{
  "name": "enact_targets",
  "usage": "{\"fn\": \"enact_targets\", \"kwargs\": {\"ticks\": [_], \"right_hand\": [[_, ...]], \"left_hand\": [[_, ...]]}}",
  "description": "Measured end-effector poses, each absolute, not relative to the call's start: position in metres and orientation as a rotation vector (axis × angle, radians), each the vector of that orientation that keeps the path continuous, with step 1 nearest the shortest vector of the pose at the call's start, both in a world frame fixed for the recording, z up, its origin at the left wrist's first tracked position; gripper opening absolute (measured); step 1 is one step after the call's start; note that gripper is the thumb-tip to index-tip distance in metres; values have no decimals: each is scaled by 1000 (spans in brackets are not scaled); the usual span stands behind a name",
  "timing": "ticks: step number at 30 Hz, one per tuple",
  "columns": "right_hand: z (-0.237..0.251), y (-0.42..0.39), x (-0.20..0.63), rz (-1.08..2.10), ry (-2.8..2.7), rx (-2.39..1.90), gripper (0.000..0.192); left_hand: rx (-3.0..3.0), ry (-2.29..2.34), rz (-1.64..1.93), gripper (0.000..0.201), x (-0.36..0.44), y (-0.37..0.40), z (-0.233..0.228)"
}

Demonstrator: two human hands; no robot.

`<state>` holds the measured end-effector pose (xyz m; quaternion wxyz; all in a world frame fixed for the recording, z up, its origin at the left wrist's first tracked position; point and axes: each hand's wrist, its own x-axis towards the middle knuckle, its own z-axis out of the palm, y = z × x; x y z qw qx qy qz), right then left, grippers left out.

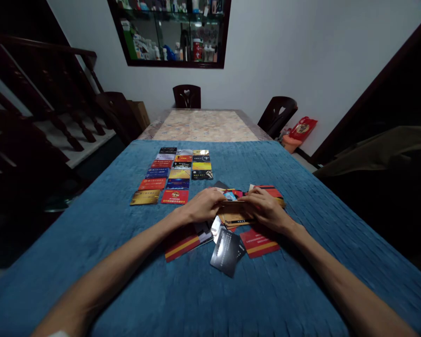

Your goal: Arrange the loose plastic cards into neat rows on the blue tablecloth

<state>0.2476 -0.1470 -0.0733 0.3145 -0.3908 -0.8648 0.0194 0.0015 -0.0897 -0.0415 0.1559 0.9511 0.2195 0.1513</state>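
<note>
Between my left hand (205, 204) and my right hand (266, 209), a plastic card (231, 203) is held nearly edge-on, gripped at its two ends. Both hands have closed fingers and hover over a loose pile of cards. Orange-gold cards (236, 219) lie right below the held card. Nearer to me are a dark grey card (225, 252), a red card with a yellow stripe (261, 242) and another striped red card (182, 245) under my left wrist. More red cards (272, 191) lie beyond my right hand. My hands hide part of the pile.
Left of the pile, several cards lie face up in three columns, with a gold card (145, 197) and a red card (174, 196) at the near end. A blue cloth (119, 252) covers the near table. Chairs (187, 97) stand around the far part.
</note>
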Motion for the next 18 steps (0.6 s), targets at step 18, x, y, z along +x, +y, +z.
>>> {"fn": "enact_targets", "kwargs": {"ticks": [18], "right_hand": [[-82, -147, 241, -59, -2122, -1218, 29]], "left_hand": [[2658, 717, 579, 40, -2, -81, -54]]}}
